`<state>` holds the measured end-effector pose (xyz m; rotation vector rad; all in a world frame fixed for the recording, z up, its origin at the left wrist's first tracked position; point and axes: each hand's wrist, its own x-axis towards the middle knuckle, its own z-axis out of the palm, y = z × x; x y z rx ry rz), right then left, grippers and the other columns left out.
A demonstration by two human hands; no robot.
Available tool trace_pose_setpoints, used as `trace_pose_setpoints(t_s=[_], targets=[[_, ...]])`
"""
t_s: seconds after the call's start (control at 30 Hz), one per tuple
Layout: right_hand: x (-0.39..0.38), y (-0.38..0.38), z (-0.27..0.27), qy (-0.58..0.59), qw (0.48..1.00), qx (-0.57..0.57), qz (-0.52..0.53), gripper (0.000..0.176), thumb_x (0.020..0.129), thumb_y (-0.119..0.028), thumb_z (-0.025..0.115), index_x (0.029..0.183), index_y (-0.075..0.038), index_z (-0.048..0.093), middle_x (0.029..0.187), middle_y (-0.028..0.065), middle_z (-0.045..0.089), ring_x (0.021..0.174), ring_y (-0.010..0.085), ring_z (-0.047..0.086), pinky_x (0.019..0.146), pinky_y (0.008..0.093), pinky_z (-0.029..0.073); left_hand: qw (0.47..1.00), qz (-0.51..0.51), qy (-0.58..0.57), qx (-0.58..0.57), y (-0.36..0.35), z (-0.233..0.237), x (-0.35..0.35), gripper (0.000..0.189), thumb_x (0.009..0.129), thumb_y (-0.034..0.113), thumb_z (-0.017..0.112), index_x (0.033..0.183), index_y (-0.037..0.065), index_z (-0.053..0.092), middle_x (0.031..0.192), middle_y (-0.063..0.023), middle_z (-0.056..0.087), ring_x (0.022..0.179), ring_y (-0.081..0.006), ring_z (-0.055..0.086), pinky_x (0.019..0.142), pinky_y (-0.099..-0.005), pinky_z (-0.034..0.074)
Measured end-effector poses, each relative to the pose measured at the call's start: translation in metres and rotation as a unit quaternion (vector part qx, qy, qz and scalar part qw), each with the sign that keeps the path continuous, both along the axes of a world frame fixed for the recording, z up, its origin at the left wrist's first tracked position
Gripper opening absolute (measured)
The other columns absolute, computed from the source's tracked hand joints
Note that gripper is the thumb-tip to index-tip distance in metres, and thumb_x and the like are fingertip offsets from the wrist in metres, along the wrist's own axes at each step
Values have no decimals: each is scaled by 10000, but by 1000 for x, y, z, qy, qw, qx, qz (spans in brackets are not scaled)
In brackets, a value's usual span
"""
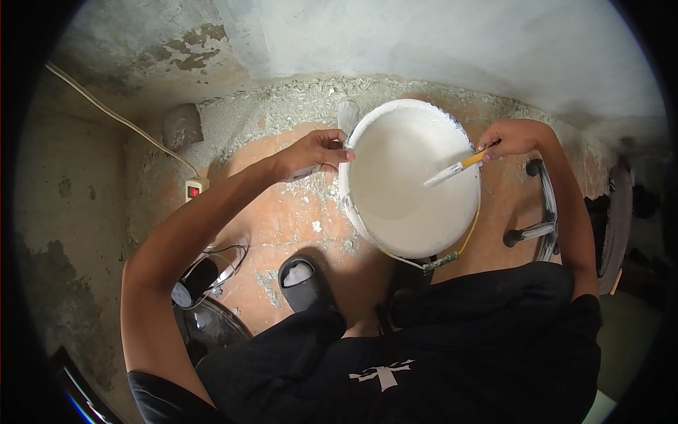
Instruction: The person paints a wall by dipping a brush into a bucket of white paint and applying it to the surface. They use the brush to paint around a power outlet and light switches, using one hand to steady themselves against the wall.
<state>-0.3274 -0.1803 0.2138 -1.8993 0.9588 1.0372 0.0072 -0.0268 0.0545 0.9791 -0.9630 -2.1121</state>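
A large white bucket (369, 225) stands before me, with pale off-white liquid (406, 159) inside. My left hand (314, 154) is closed on its left rim, thumb on top and fingers curled at the outer side. In my right hand (510, 139), closed at the right rim, is a paintbrush (472, 160) with a yellow handle. Its white-coated end points down and left over the liquid. The bucket's wire handle (443, 261) hangs toward me at the near side.
A grey-white wall with peeling patches rises behind the bucket. White crumbs litter the orange floor (282, 205). At left are a power strip (196, 188) with a red switch and its cord. A chair base (544, 212) stands at right, and my sandal (307, 286) is below the bucket.
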Motion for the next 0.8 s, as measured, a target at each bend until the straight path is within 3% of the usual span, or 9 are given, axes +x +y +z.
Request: trace_pose_setpoints(t_s=[0.1,0.23,0.3,0.4,0.53,0.6,0.63,0.73,0.8], targets=[[0,0,1,6,1000,-1,-10,241,826,-261,612,929,-49,661,673,11,572,625,109,516,594,264,410,979,-21,105,172,-7,4,2,313,856,183,656,1101,32,537,987,-50,626,906,-118,608,863,-290,485],[-1,-2,-4,-7,1000,0,-7,247,821,-260,619,935,-45,659,670,10,565,626,107,509,590,263,409,946,-79,237,205,-7,1,12,399,849,212,662,1161,15,510,1054,-65,618,948,-138,605,878,-295,478],[-2,-2,-4,-3,1000,-4,-9,249,819,-260,621,938,-44,657,672,10,564,627,106,508,589,262,408,997,-28,43,65,5,7,4,390,853,217,649,1159,13,518,1035,-62,627,933,-135,601,853,-288,480],[-1,-2,-6,-8,1000,7,-22,247,818,-262,622,939,-49,656,673,5,558,627,102,505,588,261,404,991,-92,-55,-80,6,21,0,394,855,197,636,1190,33,508,1049,-69,623,946,-137,597,827,-297,500],[3,-2,-5,-1,1000,3,-14,248,817,-275,623,929,-57,656,663,-4,543,621,103,498,586,259,395,990,-93,-74,-71,10,13,-3,412,869,243,634,1215,63,503,1036,-60,614,938,-122,586,777,-284,516],[5,-2,-5,-7,1000,4,-13,250,816,-280,624,926,-58,656,654,-7,537,618,103,495,584,258,390,990,-91,-109,-24,12,7,-4,630,909,530,469,1298,36,434,1105,-57,590,994,-148,559,856,-308,464],[7,-1,-4,2,1000,3,-9,249,816,-282,624,922,-59,656,647,-7,531,614,103,491,580,259,386,990,-91,-110,-24,12,4,-3,630,909,530,469,1298,36,434,1105,-57,590,994,-148,559,856,-308,464],[5,-2,-4,7,1000,0,-6,245,817,-281,622,916,-60,657,634,-8,522,606,102,484,572,260,378,970,-39,123,207,7,9,-3,1086,741,850,60,1362,12,364,1204,-140,554,1105,-255,529,992,-381,361],[2,-2,-4,3,1000,-1,-9,242,818,-279,619,914,-60,658,628,-9,517,602,100,481,569,260,375,962,-50,161,216,5,18,7,1108,723,865,63,1346,3,376,1186,-151,550,1101,-257,524,985,-395,366]])
